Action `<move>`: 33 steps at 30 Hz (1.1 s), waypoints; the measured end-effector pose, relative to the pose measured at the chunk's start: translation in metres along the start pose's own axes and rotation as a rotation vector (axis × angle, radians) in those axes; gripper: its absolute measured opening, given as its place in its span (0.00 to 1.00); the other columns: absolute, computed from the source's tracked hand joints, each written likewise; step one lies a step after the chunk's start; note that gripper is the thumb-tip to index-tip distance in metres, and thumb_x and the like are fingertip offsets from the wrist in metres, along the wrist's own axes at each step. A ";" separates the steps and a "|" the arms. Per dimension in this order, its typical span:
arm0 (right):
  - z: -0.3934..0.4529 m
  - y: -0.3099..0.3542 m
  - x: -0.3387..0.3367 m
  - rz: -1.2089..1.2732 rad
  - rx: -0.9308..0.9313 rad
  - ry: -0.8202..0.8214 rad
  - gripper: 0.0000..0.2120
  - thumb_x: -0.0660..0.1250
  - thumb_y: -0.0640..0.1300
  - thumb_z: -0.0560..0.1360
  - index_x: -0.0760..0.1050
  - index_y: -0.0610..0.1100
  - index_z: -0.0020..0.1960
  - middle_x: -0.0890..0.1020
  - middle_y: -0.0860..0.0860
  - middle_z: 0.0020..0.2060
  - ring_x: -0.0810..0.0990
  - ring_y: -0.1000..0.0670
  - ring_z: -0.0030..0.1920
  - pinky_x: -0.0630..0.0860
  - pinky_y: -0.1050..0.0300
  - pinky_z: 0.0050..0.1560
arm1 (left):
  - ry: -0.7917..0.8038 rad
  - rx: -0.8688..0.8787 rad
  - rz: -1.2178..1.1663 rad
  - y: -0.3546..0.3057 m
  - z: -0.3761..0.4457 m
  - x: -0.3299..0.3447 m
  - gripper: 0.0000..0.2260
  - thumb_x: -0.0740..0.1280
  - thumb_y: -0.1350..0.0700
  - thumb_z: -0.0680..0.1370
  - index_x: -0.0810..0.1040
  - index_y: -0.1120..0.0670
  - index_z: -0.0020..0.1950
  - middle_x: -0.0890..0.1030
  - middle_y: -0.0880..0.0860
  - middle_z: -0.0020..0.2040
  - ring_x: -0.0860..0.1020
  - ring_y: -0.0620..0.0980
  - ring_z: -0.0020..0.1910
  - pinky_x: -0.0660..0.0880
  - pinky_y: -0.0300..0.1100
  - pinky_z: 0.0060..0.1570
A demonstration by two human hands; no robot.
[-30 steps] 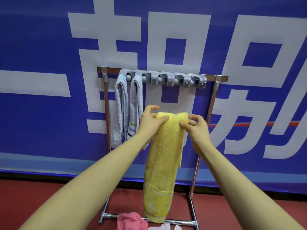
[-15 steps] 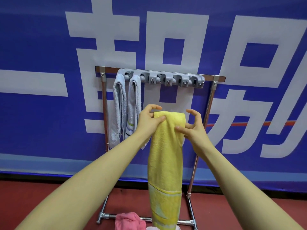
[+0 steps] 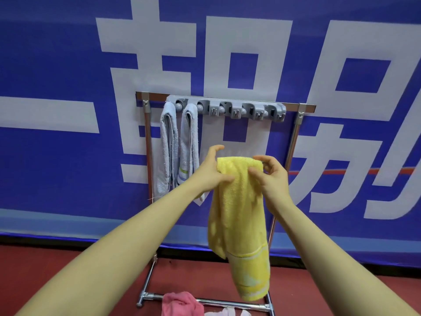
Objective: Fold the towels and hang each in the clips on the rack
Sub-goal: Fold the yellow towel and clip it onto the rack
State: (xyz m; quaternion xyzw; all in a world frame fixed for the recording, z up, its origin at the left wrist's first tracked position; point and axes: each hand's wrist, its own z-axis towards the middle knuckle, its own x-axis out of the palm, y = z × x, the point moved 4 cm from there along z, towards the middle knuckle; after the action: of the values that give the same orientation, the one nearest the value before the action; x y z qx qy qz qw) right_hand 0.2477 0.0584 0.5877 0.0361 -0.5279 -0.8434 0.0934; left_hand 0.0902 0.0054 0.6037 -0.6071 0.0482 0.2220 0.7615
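Yellow towel [image 3: 238, 215] swung right w/ both hands' fingers pinching its top fold.

**Yellow towel held at its folded top, in front of the rack**

Left hand [image 3: 210, 171] and right hand [image 3: 271, 176] pinch the folded top of a yellow towel [image 3: 239, 215], which hangs lengthwise below them. Behind stands a metal rack [image 3: 293, 144] bearing a grey clip strip [image 3: 227, 108]. Two pale towels [image 3: 180, 149] hang from its leftmost clips, side by side. A pink cloth [image 3: 181, 304] lies at the rack's base rail on the red floor [image 3: 34, 270]. A blue banner [image 3: 57, 65] with white characters fills the background.
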 end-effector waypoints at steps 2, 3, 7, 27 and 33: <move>0.001 -0.002 -0.001 -0.015 -0.004 -0.001 0.13 0.70 0.36 0.73 0.77 0.47 0.55 0.80 0.48 0.53 0.77 0.49 0.55 0.77 0.57 0.49 | -0.042 0.002 -0.078 0.001 -0.004 0.002 0.30 0.70 0.67 0.73 0.61 0.51 0.69 0.79 0.66 0.49 0.78 0.54 0.42 0.78 0.50 0.48; 0.001 -0.002 -0.002 -0.029 -0.006 0.004 0.13 0.70 0.37 0.73 0.77 0.47 0.55 0.80 0.48 0.53 0.77 0.48 0.56 0.77 0.56 0.50 | -0.077 0.015 -0.104 0.002 -0.004 0.003 0.27 0.69 0.67 0.73 0.62 0.50 0.67 0.79 0.69 0.50 0.78 0.56 0.42 0.77 0.53 0.49; 0.003 0.000 -0.009 -0.055 -0.013 0.056 0.16 0.70 0.35 0.72 0.76 0.49 0.57 0.80 0.47 0.55 0.77 0.47 0.56 0.77 0.51 0.56 | -0.112 0.060 -0.061 0.003 0.003 0.007 0.24 0.69 0.62 0.74 0.63 0.44 0.62 0.76 0.70 0.52 0.76 0.55 0.40 0.76 0.61 0.46; -0.003 0.009 0.005 -0.396 -0.194 0.078 0.03 0.65 0.42 0.77 0.74 0.42 0.47 0.75 0.53 0.35 0.72 0.55 0.36 0.69 0.65 0.36 | -0.118 0.130 0.135 -0.008 0.008 0.000 0.14 0.65 0.58 0.77 0.71 0.51 0.62 0.76 0.51 0.49 0.75 0.47 0.44 0.74 0.43 0.46; -0.004 0.006 -0.006 -0.337 -0.180 0.035 0.03 0.65 0.41 0.77 0.76 0.43 0.49 0.80 0.53 0.40 0.77 0.53 0.43 0.74 0.58 0.45 | 0.002 -0.101 -0.243 0.014 -0.004 0.013 0.31 0.71 0.65 0.72 0.59 0.52 0.70 0.80 0.59 0.53 0.80 0.49 0.47 0.77 0.35 0.43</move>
State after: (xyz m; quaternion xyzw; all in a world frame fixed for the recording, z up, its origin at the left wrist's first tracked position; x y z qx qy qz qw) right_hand 0.2552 0.0541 0.5908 0.1302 -0.4349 -0.8902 -0.0374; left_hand 0.0973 0.0075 0.5852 -0.6463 -0.0361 0.1294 0.7512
